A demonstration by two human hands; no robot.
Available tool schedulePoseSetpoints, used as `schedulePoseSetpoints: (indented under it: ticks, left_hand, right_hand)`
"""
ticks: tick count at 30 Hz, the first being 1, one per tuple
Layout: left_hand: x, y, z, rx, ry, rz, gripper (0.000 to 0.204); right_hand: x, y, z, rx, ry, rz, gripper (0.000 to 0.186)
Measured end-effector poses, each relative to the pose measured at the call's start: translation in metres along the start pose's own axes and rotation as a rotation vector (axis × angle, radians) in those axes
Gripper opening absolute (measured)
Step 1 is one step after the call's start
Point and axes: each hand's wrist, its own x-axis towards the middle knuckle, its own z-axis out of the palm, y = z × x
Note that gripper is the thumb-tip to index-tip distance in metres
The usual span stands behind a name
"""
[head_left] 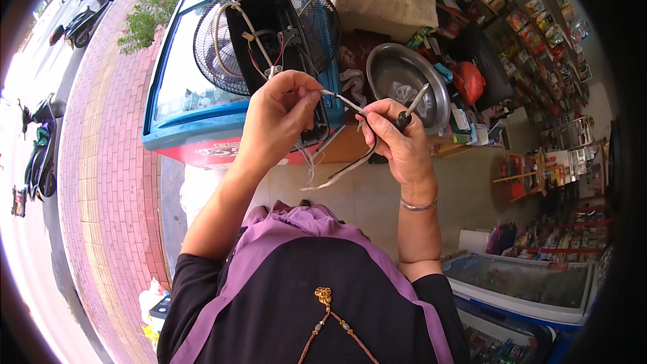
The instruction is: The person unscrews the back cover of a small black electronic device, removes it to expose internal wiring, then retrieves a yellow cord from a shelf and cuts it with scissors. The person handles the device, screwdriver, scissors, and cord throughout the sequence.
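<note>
while left of crowded shelves, fan on blue-edged case

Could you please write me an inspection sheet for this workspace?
Surface: blue-framed chest, glass-topped.
Job's things: fan lying on it, black housing open, wiring exposed.
Clutter: metal basin and red bag, right of the fan.
Hands: left hand pinches white cable; right hand holds it plus a screwdriver-like tool.
Cables: pale cord loops across the fan.
Surroundings: scooters left, stocked shelves right.
</note>
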Motion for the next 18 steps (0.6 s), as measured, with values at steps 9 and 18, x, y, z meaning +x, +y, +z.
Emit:
schedulePoseSetpoints:
  ticks: [9,18]
  left_hand:
    - [-0.002,0.005,0.004,-0.359,-0.019,-0.092,0.006]
    - [0.0,0.002,0.006,-0.469,0.017,-0.143,0.026]
  right_hand:
    - [0.003,0.015,0.002,-0.277,0.143,-0.203,0.006]
    - [0.007,0.012,0.012,-0.248,0.115,-0.24,0.005]
